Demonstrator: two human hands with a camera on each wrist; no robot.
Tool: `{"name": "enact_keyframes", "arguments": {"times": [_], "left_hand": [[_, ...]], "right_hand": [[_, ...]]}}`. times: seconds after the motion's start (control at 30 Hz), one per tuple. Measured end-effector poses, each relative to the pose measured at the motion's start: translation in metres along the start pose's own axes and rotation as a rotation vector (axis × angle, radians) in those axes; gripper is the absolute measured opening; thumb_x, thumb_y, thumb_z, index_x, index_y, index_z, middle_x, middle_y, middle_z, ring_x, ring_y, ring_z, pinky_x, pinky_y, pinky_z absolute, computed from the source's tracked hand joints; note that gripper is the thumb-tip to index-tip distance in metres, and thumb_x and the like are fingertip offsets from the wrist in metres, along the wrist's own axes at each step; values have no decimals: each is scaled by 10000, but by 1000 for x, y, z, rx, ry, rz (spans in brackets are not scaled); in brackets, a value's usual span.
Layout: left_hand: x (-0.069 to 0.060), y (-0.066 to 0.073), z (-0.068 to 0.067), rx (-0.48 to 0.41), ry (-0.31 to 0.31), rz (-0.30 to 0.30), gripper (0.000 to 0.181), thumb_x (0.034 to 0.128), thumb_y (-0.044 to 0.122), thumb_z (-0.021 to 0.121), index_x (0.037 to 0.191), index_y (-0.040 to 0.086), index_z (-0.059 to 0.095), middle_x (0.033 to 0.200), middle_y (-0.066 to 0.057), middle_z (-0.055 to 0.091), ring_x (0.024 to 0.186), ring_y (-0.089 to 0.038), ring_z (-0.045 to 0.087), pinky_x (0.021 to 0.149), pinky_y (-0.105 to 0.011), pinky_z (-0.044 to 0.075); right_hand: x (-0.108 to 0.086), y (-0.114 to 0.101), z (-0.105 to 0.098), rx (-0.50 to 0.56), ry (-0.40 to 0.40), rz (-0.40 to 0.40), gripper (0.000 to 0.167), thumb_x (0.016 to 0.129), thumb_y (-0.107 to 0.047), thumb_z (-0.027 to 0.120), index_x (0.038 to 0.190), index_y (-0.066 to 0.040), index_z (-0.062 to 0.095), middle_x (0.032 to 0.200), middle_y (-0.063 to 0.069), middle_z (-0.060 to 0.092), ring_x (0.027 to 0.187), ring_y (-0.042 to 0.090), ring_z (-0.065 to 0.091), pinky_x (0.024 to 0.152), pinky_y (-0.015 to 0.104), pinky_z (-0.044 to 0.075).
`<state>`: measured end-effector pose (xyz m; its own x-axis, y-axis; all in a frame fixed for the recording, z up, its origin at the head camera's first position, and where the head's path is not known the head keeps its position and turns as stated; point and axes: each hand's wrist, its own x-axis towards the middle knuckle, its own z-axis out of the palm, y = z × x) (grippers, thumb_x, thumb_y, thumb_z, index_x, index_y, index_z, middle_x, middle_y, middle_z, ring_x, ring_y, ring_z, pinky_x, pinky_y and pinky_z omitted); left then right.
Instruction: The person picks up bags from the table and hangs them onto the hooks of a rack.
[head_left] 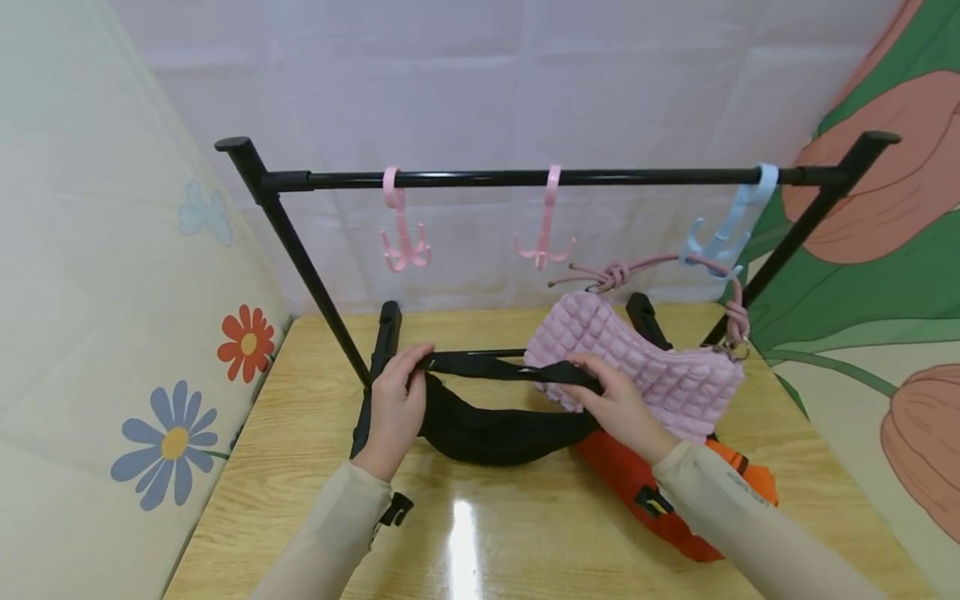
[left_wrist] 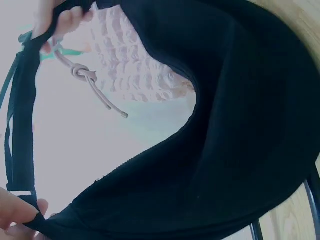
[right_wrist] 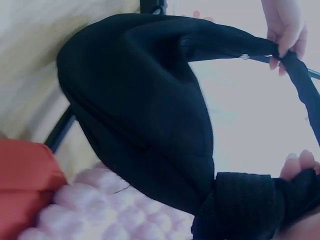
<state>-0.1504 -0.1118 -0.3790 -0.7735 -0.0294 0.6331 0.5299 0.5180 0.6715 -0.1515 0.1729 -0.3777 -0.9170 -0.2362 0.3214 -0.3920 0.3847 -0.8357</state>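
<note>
Both hands hold up a black crescent-shaped bag (head_left: 491, 437) by its strap (head_left: 483, 365). The left hand (head_left: 397, 408) pinches the strap's left end between thumb and fingers, as the right wrist view also shows. My right hand (head_left: 618, 406) grips the strap's right part, in front of a pink quilted bag (head_left: 577, 329). Below the strap, the bag's body (left_wrist: 250, 120) hangs in a curve, with a zip along its inner edge. In the right wrist view a wide black band (right_wrist: 245, 200) sits close to the right hand.
A black rack's crossbar (head_left: 480, 178) carries two pink hooks (head_left: 405, 246), (head_left: 543, 242) and a blue hook (head_left: 723, 229). The pink bag's knotted strap (head_left: 667, 260) reaches up to the blue hook. On the wooden table (head_left: 285, 500), a red bag (head_left: 637, 500) lies under the right forearm.
</note>
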Motion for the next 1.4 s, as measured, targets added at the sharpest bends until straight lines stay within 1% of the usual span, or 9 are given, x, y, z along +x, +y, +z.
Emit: {"name": "enact_keyframes", "arguments": {"times": [0.27,0.4,0.57,0.67,0.83,0.93,1.1,1.3,1.4], "left_hand": [[1,-3,3,18,-81,105,445,838,-250,420,1161,-63,662,1126,-204,662,1076,-360,601,947,-491,457],[1,-3,3,64,-115,115,489,805,-266,395,1128,-43,685,1059,-171,675,1018,-347,606,921,-485,467],[2,-2,1,33,-156,93,480,811,-243,381,1096,-24,699,934,-133,659,917,-308,600,835,-458,494],[2,0,0,23,-196,88,428,814,-182,442,1133,-24,679,946,-123,649,884,-291,572,779,-447,473],[2,3,-2,77,-254,100,333,875,9,641,1208,25,653,1028,-93,657,947,-274,564,820,-456,460],[3,6,-3,96,-243,115,311,888,93,711,1192,39,673,995,-66,665,941,-250,575,805,-421,480],[5,9,-5,113,-213,135,237,914,79,666,1145,33,698,952,-45,670,885,-217,586,739,-369,487],[8,7,-10,173,-175,188,177,899,90,686,1061,38,735,930,-46,712,837,-223,618,756,-395,490],[10,6,-13,219,-158,239,174,870,93,718,1034,46,751,925,-53,731,827,-231,646,786,-420,494]], "right_hand": [[7,-14,-4,-89,7,-119,259,893,58,636,1150,82,608,1005,151,678,875,113,581,807,197,455],[10,-19,-4,-142,-2,-140,263,904,48,625,1164,77,611,1065,164,676,967,207,594,876,335,468],[15,-24,-5,-153,-19,-126,274,928,44,588,1197,97,593,1133,207,654,1038,300,583,910,494,445],[16,-27,-6,-155,-10,-123,271,932,46,582,1198,98,592,1128,211,656,994,269,590,884,423,473],[19,-29,-7,-134,7,-152,249,925,54,596,1172,82,608,1021,182,683,813,137,573,724,223,469],[21,-30,-8,-131,6,-158,246,923,48,603,1168,70,610,923,142,678,732,115,543,667,233,453],[22,-34,-11,-145,-20,-152,302,924,42,606,1225,35,591,863,87,663,715,134,564,668,277,465],[25,-35,-11,-117,-51,-244,339,926,61,590,1260,10,610,1129,166,664,744,123,586,668,250,483],[27,-33,-10,-121,-51,-309,286,895,109,601,1165,38,661,1104,172,677,775,106,576,664,237,480]]}}
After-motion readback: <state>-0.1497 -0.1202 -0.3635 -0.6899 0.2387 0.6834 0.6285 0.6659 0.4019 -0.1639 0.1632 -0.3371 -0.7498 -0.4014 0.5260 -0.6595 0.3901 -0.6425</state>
